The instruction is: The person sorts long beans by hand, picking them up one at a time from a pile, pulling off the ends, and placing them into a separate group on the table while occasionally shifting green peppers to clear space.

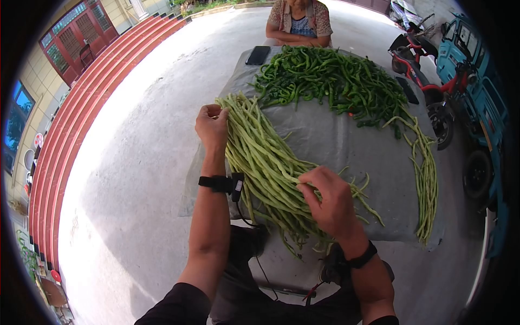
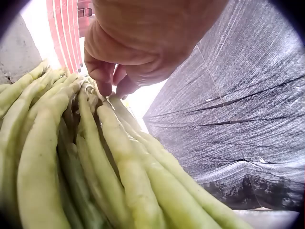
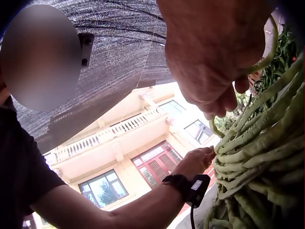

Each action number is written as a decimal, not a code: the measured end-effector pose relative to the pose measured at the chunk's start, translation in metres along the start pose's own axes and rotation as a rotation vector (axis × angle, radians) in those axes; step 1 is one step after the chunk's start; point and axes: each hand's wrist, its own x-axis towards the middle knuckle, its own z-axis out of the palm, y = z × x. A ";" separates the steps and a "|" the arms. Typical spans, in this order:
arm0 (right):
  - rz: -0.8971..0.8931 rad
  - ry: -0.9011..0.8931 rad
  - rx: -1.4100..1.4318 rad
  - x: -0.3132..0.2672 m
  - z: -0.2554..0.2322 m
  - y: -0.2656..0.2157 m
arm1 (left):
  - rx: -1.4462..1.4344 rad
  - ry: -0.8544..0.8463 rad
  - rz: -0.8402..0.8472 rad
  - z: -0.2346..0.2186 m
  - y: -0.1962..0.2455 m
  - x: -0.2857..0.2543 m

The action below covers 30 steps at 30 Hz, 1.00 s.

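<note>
A large bundle of long pale-green yardlong beans (image 1: 265,157) lies along the left side of the cloth-covered table, its near ends hanging over the front edge. At the bundle's far end, my left hand (image 1: 212,129) pinches bean tips between thumb and fingers. The left wrist view shows these fingertips (image 2: 107,88) right at the stem ends. Over the near part of the bundle, my right hand (image 1: 331,201) pinches one yardlong bean. In the right wrist view, part of this bean (image 3: 272,43) curves out beside the right hand.
Green chili peppers (image 1: 330,81) are heaped at the back. A smaller group of yardlong beans (image 1: 425,184) lies on the right. One phone (image 1: 258,55) rests back left, another (image 1: 407,90) back right. A person (image 1: 299,24) leans at the far edge. Vehicles (image 1: 471,70) stand at right.
</note>
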 end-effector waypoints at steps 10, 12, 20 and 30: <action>0.050 0.029 0.012 0.000 0.007 0.001 | 0.049 -0.048 0.004 -0.003 0.014 -0.008; 0.015 0.034 0.019 -0.001 0.009 0.004 | 0.071 -0.039 0.017 -0.001 0.015 -0.010; 0.021 -0.076 -0.058 -0.008 0.001 0.012 | 0.139 -0.059 0.118 0.000 0.010 -0.009; 0.251 0.008 -0.265 -0.017 -0.066 0.053 | 0.208 -0.116 0.172 -0.002 0.024 -0.013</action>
